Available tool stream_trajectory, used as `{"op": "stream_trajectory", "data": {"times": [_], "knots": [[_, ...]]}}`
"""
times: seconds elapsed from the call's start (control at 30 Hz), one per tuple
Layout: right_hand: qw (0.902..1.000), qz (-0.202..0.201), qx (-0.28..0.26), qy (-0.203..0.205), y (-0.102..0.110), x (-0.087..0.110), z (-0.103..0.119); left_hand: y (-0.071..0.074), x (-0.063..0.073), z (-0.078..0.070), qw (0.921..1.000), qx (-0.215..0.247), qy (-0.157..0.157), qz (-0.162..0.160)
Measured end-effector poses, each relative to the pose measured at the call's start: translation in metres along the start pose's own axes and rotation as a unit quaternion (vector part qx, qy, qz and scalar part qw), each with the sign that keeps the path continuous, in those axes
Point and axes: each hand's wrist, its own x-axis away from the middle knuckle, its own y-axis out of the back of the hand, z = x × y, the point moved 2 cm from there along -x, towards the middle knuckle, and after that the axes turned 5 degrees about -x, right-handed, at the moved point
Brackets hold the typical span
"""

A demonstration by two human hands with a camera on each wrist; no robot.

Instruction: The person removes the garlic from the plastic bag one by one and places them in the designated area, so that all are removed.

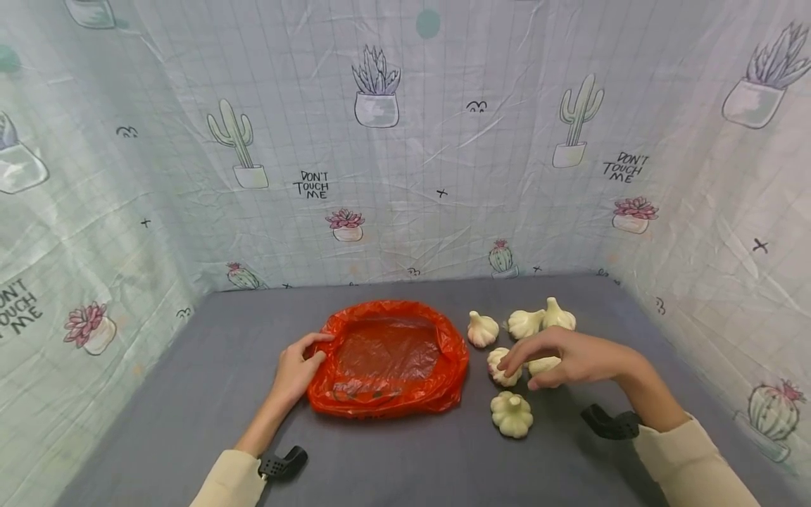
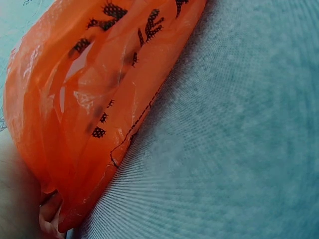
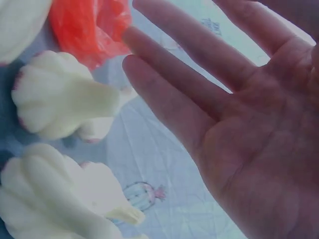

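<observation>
A red plastic bag (image 1: 386, 405) with its mouth spread wide lies in the middle of the table. My left hand (image 1: 293, 372) holds its left rim, fingertips at the edge; in the left wrist view the orange-looking plastic (image 2: 84, 109) partly covers the fingers. My right hand (image 1: 579, 358) hovers over the garlic with thumb and fingers apart, nothing between them. Nearest its fingertips is one garlic bulb (image 1: 502, 367), and another bulb (image 1: 542, 365) is partly hidden behind the hand. In the right wrist view the fingers (image 3: 174, 84) extend beside several bulbs (image 3: 55, 94).
Toward the front lies a lone garlic bulb (image 1: 512, 414). Farther back are a bulb (image 1: 483, 329) beside the bag and two together, one of them upright (image 1: 559, 315). A cactus-print curtain (image 1: 405, 162) encloses the grey table (image 1: 393, 458) at the back and sides.
</observation>
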Motion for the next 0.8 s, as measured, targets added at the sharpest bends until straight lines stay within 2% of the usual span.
{"op": "stream_trajectory", "data": {"times": [0.2, 0.4, 0.53, 0.67, 0.8], "knots": [[0.9996, -0.021, 0.015, -0.009, 0.007, 0.006, 0.000, -0.002, 0.003, 0.005, 0.9999, -0.014, -0.002, -0.004], [0.9994, -0.022, 0.027, 0.002, 0.012, 0.009, -0.002, -0.005, 0.002, 0.004, 0.9994, -0.017, -0.018, -0.024], [0.9994, -0.020, 0.025, -0.009, 0.012, 0.011, -0.004, -0.006, 0.002, 0.004, 0.9995, -0.012, -0.014, -0.028], [0.9988, -0.035, 0.025, -0.022, 0.015, 0.014, -0.005, -0.004, 0.002, 0.002, 0.9993, 0.025, 0.002, -0.026], [0.9954, -0.075, 0.034, -0.049, 0.020, 0.016, -0.003, 0.000, 0.001, -0.001, 0.9963, 0.083, 0.017, -0.019]]}}
